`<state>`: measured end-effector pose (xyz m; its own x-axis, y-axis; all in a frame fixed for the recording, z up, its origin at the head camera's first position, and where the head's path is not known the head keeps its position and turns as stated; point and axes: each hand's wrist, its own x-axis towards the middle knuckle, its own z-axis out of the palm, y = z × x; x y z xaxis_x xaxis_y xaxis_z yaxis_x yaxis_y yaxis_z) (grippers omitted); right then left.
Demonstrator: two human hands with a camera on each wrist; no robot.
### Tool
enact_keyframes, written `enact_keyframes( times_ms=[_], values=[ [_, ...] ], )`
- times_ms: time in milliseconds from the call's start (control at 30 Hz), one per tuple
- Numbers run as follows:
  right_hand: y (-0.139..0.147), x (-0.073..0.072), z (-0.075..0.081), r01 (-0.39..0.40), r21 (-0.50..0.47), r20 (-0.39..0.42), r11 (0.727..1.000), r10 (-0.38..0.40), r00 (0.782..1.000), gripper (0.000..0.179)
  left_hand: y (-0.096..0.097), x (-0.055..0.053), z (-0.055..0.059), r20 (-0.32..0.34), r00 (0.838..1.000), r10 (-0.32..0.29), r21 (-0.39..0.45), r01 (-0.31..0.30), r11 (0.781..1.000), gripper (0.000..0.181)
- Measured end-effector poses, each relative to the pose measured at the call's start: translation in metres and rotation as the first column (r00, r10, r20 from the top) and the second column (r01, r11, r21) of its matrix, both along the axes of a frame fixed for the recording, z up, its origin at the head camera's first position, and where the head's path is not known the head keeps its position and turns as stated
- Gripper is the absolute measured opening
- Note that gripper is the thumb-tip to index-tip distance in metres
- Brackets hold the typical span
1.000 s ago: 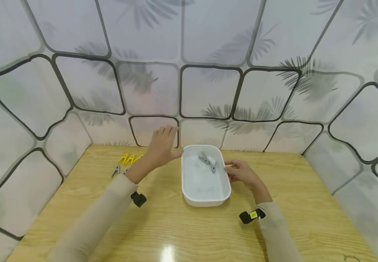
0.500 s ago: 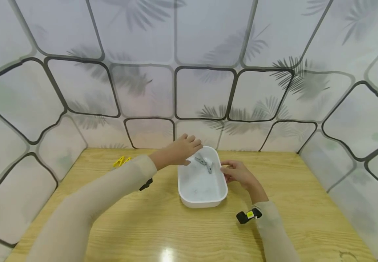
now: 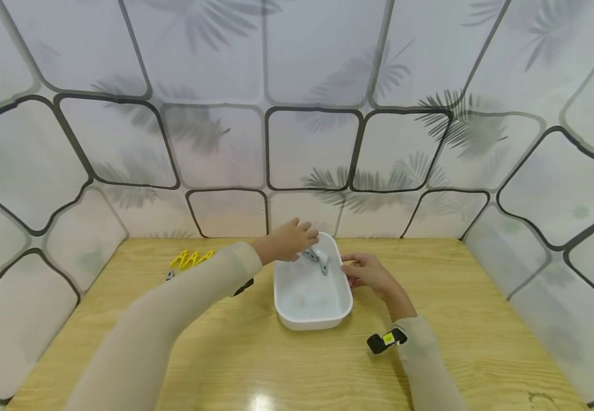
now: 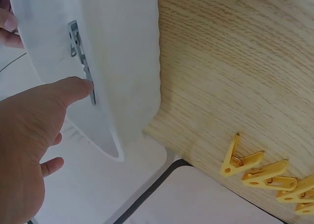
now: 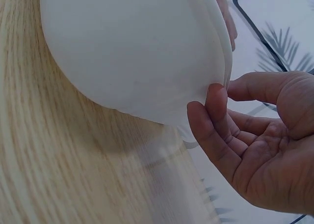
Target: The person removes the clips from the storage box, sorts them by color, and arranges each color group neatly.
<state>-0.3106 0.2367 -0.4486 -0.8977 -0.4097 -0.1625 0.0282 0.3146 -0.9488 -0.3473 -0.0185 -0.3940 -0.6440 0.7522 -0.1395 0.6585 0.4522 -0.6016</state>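
Note:
A white plastic tub (image 3: 312, 308) stands on the table with grey clothespins (image 3: 322, 264) inside, toward its far end. My left hand (image 3: 284, 240) reaches over the tub's far left rim, fingers loosely spread above the clothespins. In the left wrist view its thumb overlaps the lower end of a grey clothespin (image 4: 78, 44), and the other fingers are partly hidden behind the hand. My right hand (image 3: 374, 275) pinches the tub's right rim, with the thumb on one side and fingertips against the outer wall (image 5: 147, 62) in the right wrist view.
Several yellow clothespins (image 4: 269, 176) lie in a row on the wooden table (image 3: 256, 342), left of the tub. A grey clothespin (image 3: 169, 275) lies nearer, partly behind the left sleeve (image 3: 173, 308). A patterned wall covering (image 3: 312, 148) rises behind the table.
My left hand has moved right from beside the tub to over its far end, and the left sleeve has swung across. My right hand keeps its hold on the rim.

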Motion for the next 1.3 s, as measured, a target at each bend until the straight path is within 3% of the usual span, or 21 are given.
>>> enact_keyframes(
  times_ms=[467, 933, 1300],
  values=[
    [-0.001, 0.001, 0.0, -0.004, 0.003, 0.002, 1.0, 0.004, 1.0, 0.045, 0.006, -0.008, -0.012, 0.098, 0.99, 0.103, -0.062, -0.097, 0.993, 0.051],
    [-0.001, 0.0, -0.001, -0.001, 0.007, 0.0, 1.0, 0.001, 1.0, 0.046, 0.01, -0.006, -0.019, 0.134, 0.984, 0.117, -0.031, -0.114, 0.993, 0.038],
    [0.001, -0.003, -0.002, 0.005, 0.021, -0.002, 1.0, -0.005, 1.0, 0.044, 0.012, -0.001, -0.017, 0.176, 0.972, 0.154, 0.025, -0.161, 0.987, 0.036]
  ],
)
